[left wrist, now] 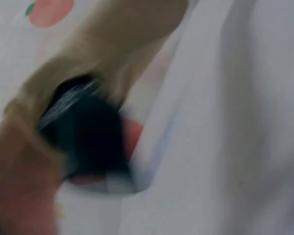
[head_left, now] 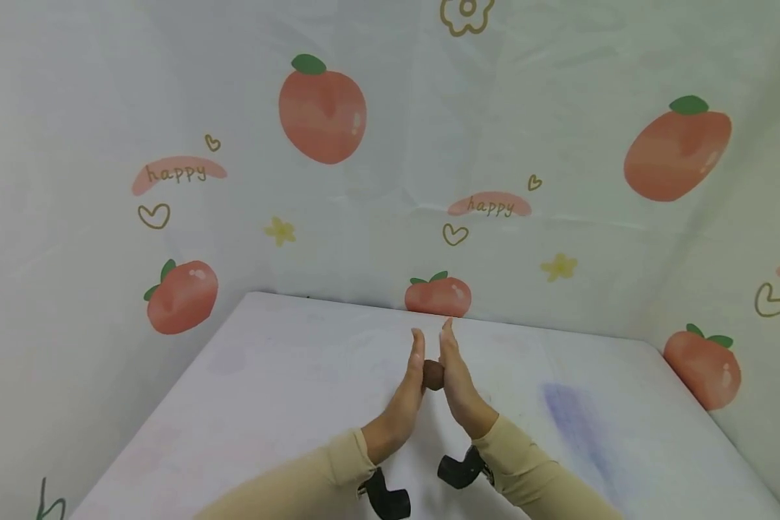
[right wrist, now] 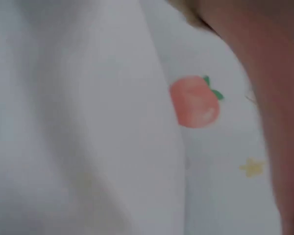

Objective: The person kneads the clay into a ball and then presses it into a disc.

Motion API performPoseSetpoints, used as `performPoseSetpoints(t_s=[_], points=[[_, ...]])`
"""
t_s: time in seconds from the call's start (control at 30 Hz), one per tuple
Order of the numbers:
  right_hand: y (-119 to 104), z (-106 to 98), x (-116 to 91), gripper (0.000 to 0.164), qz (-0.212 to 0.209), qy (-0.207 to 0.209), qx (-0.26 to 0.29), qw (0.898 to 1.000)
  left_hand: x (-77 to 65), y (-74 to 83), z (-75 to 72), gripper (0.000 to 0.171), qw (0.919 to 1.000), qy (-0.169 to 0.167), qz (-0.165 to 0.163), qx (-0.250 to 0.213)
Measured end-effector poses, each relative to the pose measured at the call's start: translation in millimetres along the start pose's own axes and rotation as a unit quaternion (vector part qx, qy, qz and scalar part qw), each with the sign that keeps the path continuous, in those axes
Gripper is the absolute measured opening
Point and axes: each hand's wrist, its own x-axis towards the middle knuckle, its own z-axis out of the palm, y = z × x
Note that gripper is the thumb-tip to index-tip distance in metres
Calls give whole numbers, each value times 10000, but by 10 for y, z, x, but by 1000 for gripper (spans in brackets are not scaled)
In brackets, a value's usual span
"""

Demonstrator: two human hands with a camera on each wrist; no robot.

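- Holding a brown ball (head_left: 433, 375) between two flat palms, toward five o'clock from the middle of the head view.
- Touching one side of the ball with the left hand (head_left: 406, 396), toward eight o'clock from the ball.
- Touching the other side with the right hand (head_left: 460, 381), toward three o'clock from the ball.
- Making each grip with straight fingers, not curled round the ball; palms face to face, apart, with the ball in the gap.
- Pointing both hands up to about twelve o'clock.
- Wearing a tan left sleeve (head_left: 292, 469) toward eight o'clock from the ball, and a tan right sleeve (head_left: 546, 469) toward four.
- Wearing a black left camera (head_left: 388, 497) toward seven o'clock from the ball, and a black right camera (head_left: 460, 469) toward five.
- Reaching over a white worktop (head_left: 286, 361) with a purple smudge (head_left: 572, 415) between three and four o'clock from the ball.
- Cannot tell the ball's height above the worktop.
- Facing a white sheet (head_left: 377, 238) with a red peach (head_left: 438, 296) toward twelve o'clock from the ball, just past the worktop's far edge.
- Looking very blurry in the left wrist view.
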Motion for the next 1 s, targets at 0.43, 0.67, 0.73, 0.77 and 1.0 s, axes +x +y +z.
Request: performPoseSetpoints(t_s=[0.43, 0.67, 0.73, 0.77, 1.0], points=[[-111, 163, -407, 68, -190, -1129, 505, 9921, 53, -274, -157, 69, 9915, 809, -758, 675], [-208, -67, -89, 65, -320, 36, 167, 9993, -104, -207, 76, 59, 9982, -224, -136, 535], [-135, -75, -31, 65, -127, 84, -31, 9999, -92, -108, 96, 59, 9987, -314, 62, 390], [-86, -68, -20, 66, -27, 90, -135, 9999, -74, -58, 92, 60, 9991, -273, 117, 297], [148, 169, -277, 66, 291, -603, -261, 9974, 187, 12, -169, 66, 9917, 1012, -739, -292]])
